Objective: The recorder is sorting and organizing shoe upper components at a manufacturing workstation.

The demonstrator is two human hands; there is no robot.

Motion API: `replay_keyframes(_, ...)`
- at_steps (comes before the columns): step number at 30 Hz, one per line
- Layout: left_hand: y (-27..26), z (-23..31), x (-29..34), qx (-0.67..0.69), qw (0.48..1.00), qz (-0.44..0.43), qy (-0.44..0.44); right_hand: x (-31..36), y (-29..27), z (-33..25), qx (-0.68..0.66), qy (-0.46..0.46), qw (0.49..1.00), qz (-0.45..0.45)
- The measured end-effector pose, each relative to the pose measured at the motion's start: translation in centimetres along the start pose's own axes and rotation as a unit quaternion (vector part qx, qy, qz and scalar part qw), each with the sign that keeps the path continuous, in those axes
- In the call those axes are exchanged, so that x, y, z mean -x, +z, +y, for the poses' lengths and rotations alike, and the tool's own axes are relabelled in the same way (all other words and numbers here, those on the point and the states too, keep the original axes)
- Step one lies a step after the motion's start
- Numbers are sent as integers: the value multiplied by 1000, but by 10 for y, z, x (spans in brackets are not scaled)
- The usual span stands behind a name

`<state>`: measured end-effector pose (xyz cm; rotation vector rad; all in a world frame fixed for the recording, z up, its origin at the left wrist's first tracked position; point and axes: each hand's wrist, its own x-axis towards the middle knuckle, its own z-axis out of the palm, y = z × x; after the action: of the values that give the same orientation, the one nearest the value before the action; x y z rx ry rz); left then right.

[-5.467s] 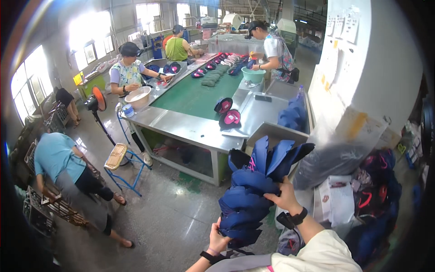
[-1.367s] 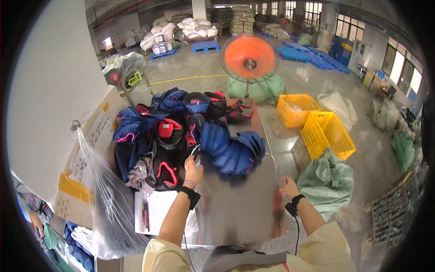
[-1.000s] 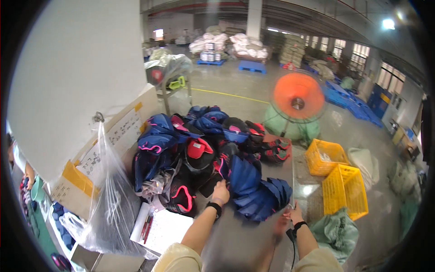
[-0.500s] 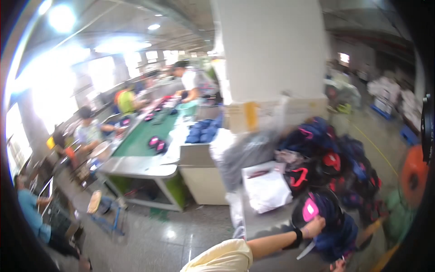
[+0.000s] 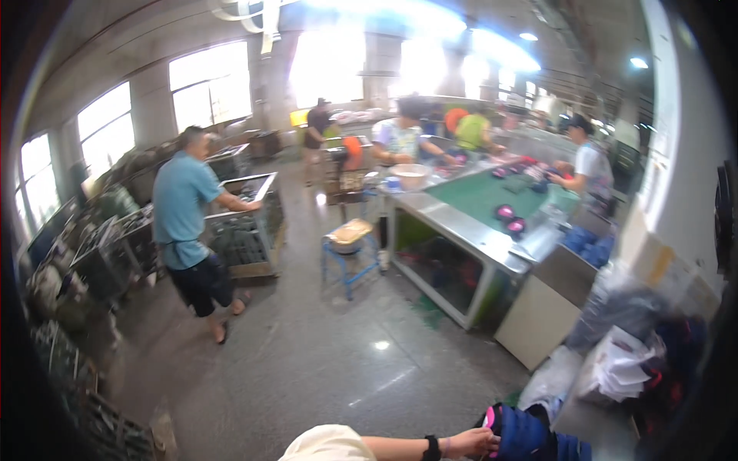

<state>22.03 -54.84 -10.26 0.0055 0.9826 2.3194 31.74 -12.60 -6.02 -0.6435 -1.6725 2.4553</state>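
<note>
Blue fabric stack (image 5: pixel 534 436), its pieces nested in overlapping layers with a pink-marked end at left, sits at the lower edge of view, right of centre and partly cut off. The left hand (image 5: pixel 470 443), a dark band (image 5: pixel 432 447) round its wrist, has its fingers clamped on that pink end; the right hand is out of view, so I cannot tell how its fingers stand. Just right of the stack is a grey desk (image 5: pixel 588 426) bearing white papers (image 5: pixel 619 365); I cannot tell whether the stack touches it. Beyond, a tan box (image 5: pixel 530 323) stands by a green-topped desk (image 5: pixel 469 196) carrying pink-and-dark pieces (image 5: pixel 504 211). Near that stands a blue-framed stool (image 5: pixel 350 232); farther left, a person in a blue shirt (image 5: pixel 183 203) reaches to a metal-framed crate (image 5: pixel 238 242).
</note>
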Motion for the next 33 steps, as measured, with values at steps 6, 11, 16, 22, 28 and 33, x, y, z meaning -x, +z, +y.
replay_keyframes(6, -128, -24, 222, -36, 947, 288, 141, 13, 249, 57, 614, -283, 613, -409)
replay_keyframes(11, -201, -165, 384, -236, 784, 571, 56, 126, 390, 205, 602, -94, 563, -559)
replay_keyframes(16, -160, -279, 498, -610, 586, 459, -271, 205, 410, 371, 321, -247, 91, -910)
replay_keyframes(22, -80, -289, 515, -446, 641, 557, -283, 304, 389, 342, 346, -165, -38, -923)
replay_keyframes(28, -47, -282, 467, -427, 656, 569, -252, 218, 358, 343, 450, 31, -5, -893)
replay_keyframes(33, -14, -305, 435, -391, 670, 584, -239, 118, 297, 358, 503, 97, 71, -856)
